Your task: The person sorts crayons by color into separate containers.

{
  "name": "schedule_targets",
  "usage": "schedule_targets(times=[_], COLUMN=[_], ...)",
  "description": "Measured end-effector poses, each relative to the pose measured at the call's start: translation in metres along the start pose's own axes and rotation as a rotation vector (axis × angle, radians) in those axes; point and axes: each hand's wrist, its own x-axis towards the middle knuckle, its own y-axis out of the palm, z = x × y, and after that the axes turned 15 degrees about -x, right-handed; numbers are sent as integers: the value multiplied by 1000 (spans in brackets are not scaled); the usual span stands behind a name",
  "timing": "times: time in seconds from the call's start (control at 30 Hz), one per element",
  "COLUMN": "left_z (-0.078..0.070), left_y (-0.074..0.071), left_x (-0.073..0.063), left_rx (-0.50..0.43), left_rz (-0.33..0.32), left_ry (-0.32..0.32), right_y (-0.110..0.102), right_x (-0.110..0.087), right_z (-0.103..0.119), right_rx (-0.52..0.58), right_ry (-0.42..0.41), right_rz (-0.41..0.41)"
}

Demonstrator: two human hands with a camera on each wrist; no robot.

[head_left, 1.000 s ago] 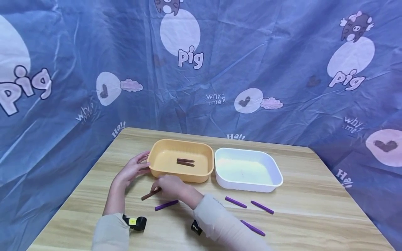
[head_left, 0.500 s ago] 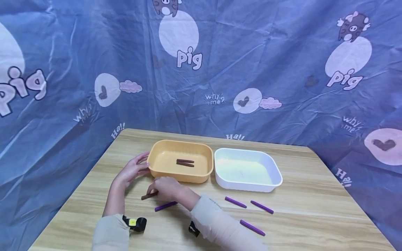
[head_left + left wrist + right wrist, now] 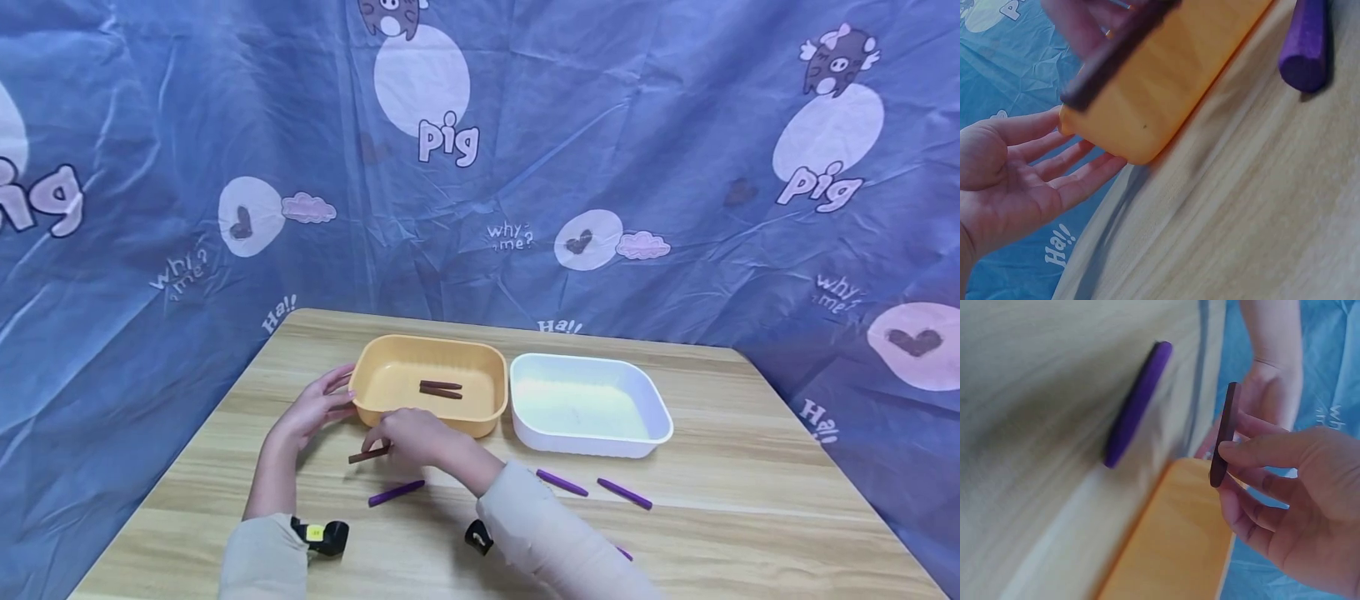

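Note:
A brown crayon [image 3: 1225, 434] is pinched between the thumb and fingers of my right hand [image 3: 1304, 494]. In the head view, that hand is in front of the near wall of the orange tray [image 3: 495, 408], with the crayon [image 3: 367, 455] sticking out to the left, raised off the table. My left hand [image 3: 1022, 169] touches the tray's left end with nearly straight fingers. Two more brown crayons [image 3: 441, 390] lie side by side on the tray's floor. Nearest to my right hand on the table is a purple crayon [image 3: 396, 493].
A white tray [image 3: 592, 450] stands right beside the orange one. In front of it lie purple crayons [image 3: 562, 482], one of them [image 3: 624, 552] mostly covered by my right sleeve. Behind the wooden table [image 3: 750, 467] hangs a blue printed cloth [image 3: 525, 167].
My right hand has risen slightly toward the orange tray with the brown crayon. My right forearm now covers most of the nearest purple crayon. The left hand stays against the tray.

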Motion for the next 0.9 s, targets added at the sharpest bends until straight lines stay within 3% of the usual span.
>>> schedule_targets(times=[0.33, 0.53, 0.9], left_z=[0, -1, 1], left_y=[1, 1, 2], left_x=[0, 0, 1], left_rx=[-6, -3, -1], left_rz=[-2, -5, -30], left_ry=[5, 11, 2], right_y=[-24, -37, -32], right_x=[-15, -21, -25], right_z=[-22, -41, -75], right_rx=[20, 29, 73], right_ry=[4, 61, 115], right_rz=[-55, -83, -127])
